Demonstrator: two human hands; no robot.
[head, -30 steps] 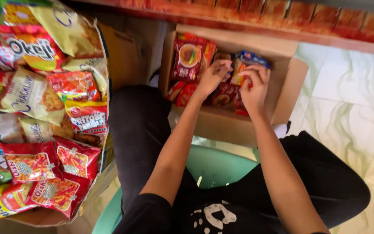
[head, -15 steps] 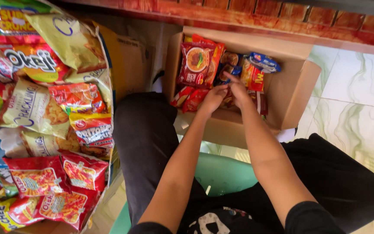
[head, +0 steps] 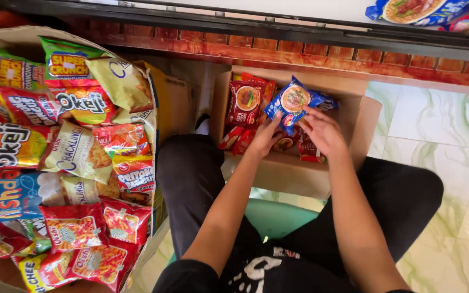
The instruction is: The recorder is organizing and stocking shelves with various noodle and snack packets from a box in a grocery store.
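We reach both forearms forward and down from our lap into the box (head: pixel 294 176) that stands on the floor between our knees. Our left hand (head: pixel 264 138) lies low among the red packets (head: pixel 245 103), fingers curled under the blue packet (head: pixel 294 103). Our right hand (head: pixel 324 133) is half open, fingertips touching the blue packet's lower right edge. That packet sits tilted up above the red ones, inside the box. A snack rack (head: pixel 66 163) hangs to our left.

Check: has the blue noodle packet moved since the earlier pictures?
Yes. The blue noodle packet has risen from among the red packets, lifted toward the cardboard box back wall.
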